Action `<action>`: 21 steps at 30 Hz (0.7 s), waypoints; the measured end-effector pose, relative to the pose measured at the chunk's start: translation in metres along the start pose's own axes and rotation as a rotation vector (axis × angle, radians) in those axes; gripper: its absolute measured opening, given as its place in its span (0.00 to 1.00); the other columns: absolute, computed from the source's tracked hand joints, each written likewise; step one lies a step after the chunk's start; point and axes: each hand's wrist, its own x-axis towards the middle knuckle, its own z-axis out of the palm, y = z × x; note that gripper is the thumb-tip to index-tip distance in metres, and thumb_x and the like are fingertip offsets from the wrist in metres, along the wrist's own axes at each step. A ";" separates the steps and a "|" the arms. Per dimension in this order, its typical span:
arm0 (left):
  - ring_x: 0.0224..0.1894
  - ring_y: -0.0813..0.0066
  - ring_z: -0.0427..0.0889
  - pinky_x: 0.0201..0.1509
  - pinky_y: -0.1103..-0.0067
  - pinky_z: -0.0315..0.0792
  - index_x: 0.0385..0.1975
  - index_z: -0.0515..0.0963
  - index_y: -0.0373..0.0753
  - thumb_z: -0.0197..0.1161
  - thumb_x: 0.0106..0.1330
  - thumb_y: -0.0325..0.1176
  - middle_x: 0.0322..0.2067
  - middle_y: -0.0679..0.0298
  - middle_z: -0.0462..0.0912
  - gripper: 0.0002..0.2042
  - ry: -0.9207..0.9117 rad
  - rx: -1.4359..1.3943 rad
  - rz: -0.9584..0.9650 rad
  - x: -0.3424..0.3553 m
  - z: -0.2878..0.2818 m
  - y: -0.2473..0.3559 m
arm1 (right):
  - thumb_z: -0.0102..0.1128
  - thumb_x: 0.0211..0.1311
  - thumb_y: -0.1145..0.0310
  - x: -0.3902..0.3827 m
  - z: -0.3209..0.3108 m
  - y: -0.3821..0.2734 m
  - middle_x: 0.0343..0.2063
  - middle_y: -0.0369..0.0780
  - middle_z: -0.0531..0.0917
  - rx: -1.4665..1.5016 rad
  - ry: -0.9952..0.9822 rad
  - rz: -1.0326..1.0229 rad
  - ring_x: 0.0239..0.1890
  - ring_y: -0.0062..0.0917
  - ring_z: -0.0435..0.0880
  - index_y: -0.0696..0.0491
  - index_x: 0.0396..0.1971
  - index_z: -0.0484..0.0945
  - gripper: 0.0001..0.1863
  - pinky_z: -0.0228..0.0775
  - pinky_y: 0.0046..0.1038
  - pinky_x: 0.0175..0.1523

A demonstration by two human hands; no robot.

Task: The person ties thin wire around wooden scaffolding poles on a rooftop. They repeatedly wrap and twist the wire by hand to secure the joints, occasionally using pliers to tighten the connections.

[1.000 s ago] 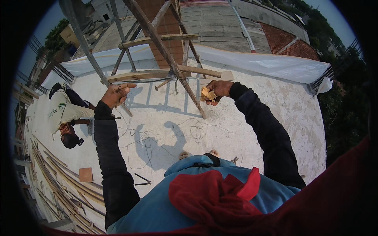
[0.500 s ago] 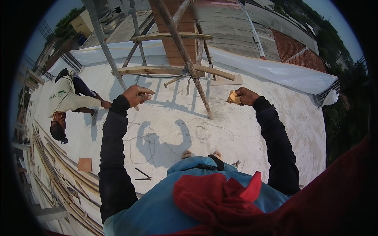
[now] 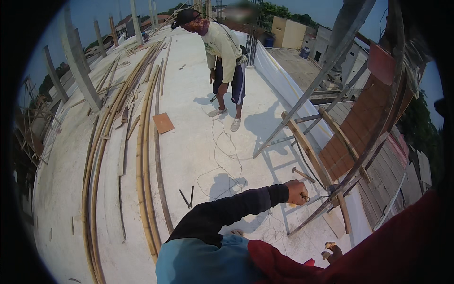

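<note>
My left hand point(image 3: 298, 192) is out in front with its fingers closed, close to the crossing of the wooden frame point(image 3: 336, 191). A small dark loop point(image 3: 306, 199) shows at its fingertips; I cannot make out what it belongs to. Lower right, partly hidden by red cloth, my right hand point(image 3: 335, 254) is closed on a small yellow-tan piece point(image 3: 329, 245). A hammer point(image 3: 303, 174) lies on the pale floor just beyond my left hand. Dark long-handled pincers point(image 3: 187, 199), handles spread, rest to the left of my sleeve.
A co-worker point(image 3: 228, 57) stands bent forward ahead, a dark tool in one hand. Loose wire point(image 3: 227, 156) curls over the floor. Long bamboo poles point(image 3: 147, 165) run along the left beside a square brown tile point(image 3: 163, 123). A metal ladder-like support point(image 3: 314, 85) leans at right.
My view has swung left, bringing the co-worker to the upper middle. My left hand has reached toward the wooden frame's crossing; my right hand now appears low at the right.
</note>
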 end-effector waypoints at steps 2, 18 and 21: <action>0.34 0.63 0.88 0.39 0.71 0.79 0.31 0.88 0.42 0.70 0.55 0.37 0.30 0.61 0.89 0.08 -0.005 0.004 -0.001 -0.021 0.015 0.004 | 0.60 0.68 0.60 0.025 0.051 -0.024 0.39 0.49 0.85 -0.154 -0.039 -0.083 0.38 0.33 0.85 0.61 0.48 0.79 0.19 0.79 0.35 0.45; 0.28 0.69 0.85 0.36 0.72 0.77 0.30 0.86 0.42 0.70 0.54 0.39 0.24 0.66 0.86 0.09 0.696 -0.120 -0.426 -0.243 -0.007 0.003 | 0.61 0.69 0.61 0.080 0.352 -0.100 0.35 0.42 0.86 -0.243 -0.716 -0.048 0.23 0.20 0.78 0.57 0.48 0.79 0.16 0.69 0.24 0.29; 0.31 0.67 0.86 0.38 0.72 0.78 0.30 0.87 0.42 0.71 0.54 0.39 0.26 0.66 0.87 0.09 0.801 -0.034 -0.466 -0.272 0.006 0.003 | 0.63 0.67 0.64 0.090 0.365 -0.088 0.32 0.41 0.86 -0.282 -0.748 -0.037 0.21 0.18 0.77 0.57 0.45 0.80 0.13 0.66 0.22 0.26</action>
